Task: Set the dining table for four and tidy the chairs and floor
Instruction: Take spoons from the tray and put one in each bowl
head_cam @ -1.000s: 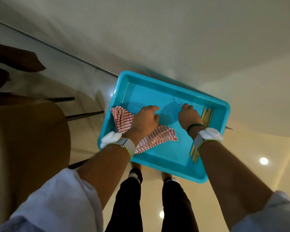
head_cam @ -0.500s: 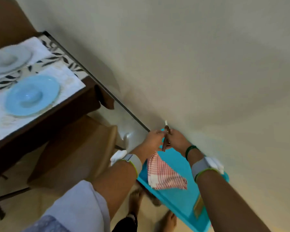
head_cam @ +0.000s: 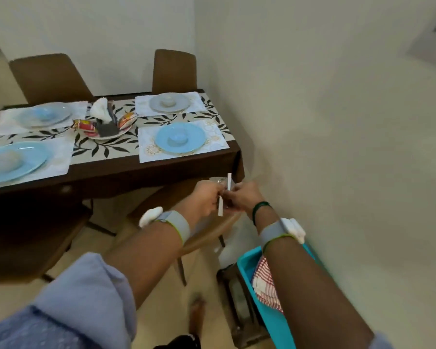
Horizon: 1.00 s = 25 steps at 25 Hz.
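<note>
My left hand [head_cam: 207,197] and my right hand [head_cam: 244,197] meet in front of the dining table's [head_cam: 111,175] right corner. Both pinch thin white-handled utensils [head_cam: 220,209]; their heads are blurred and I cannot tell what kind they are. On the table four placemats each carry a plate: blue near right [head_cam: 179,138], grey far right [head_cam: 169,103], blue far left [head_cam: 44,115], blue near left [head_cam: 10,159]. A turquoise tray [head_cam: 275,321] with a red-and-white checked cloth [head_cam: 266,285] sits low on the right, partly behind my right forearm.
A centre plate [head_cam: 103,129] holds a tissue holder and snack packets. Two brown chairs [head_cam: 48,76] [head_cam: 174,69] stand at the far side. A chair [head_cam: 207,233] is below my hands and another [head_cam: 23,235] at the near left. A wall runs close on the right.
My hands lifted out of the turquoise tray with the white-handled utensils and came together. The view swung up from the tray to the set table.
</note>
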Tool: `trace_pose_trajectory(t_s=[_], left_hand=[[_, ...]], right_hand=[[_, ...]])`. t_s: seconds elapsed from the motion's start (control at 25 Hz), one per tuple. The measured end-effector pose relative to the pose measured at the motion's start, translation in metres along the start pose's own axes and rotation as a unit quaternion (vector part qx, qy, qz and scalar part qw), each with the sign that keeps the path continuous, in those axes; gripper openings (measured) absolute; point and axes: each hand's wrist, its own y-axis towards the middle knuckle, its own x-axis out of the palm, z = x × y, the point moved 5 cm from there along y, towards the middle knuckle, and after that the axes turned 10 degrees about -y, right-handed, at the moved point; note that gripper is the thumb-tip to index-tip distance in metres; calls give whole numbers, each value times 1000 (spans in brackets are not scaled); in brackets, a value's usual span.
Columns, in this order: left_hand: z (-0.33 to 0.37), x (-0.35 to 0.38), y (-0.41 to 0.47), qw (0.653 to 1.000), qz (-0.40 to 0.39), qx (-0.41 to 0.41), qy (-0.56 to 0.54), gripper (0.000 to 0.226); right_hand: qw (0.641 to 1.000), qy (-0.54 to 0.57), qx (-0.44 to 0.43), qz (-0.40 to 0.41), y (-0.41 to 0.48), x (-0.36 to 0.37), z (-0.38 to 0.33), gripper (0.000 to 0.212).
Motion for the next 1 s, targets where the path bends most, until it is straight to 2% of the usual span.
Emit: trace_pose_trajectory(t_s=[0.08, 0.16, 0.28, 0.4, 0.56, 0.64, 0.8, 1.0], left_hand=[[12, -52, -16, 999, 43, 13, 1, 23], [23, -101, -33, 996, 74, 35, -21, 27], [41, -170, -50, 989, 125, 53, -59, 28], [64, -246, -48, 981, 166, 62, -81, 30], [97, -317, -29, 980, 171, 74, -65, 30], [123, -358, -9, 981, 169, 71, -59, 28], [158, -421, 26, 978, 191, 58, -66, 26], [179, -460, 71, 975, 213, 36, -55, 21]], right_hand=[[998, -23, -14, -53, -11, 47, -18, 19], [993, -67, -42, -89, -22, 90, -40, 27], [989, -64, -56, -121, -21, 150, -67, 27], [991, -70, -60, -98, 0, 214, -98, 20], [994, -69, -54, -59, 44, 281, -127, 12], [997, -49, -38, -53, 74, 324, -146, 8], [997, 41, 2, -59, 110, 380, -171, 22], [986, 147, 61, -56, 141, 416, -191, 34]])
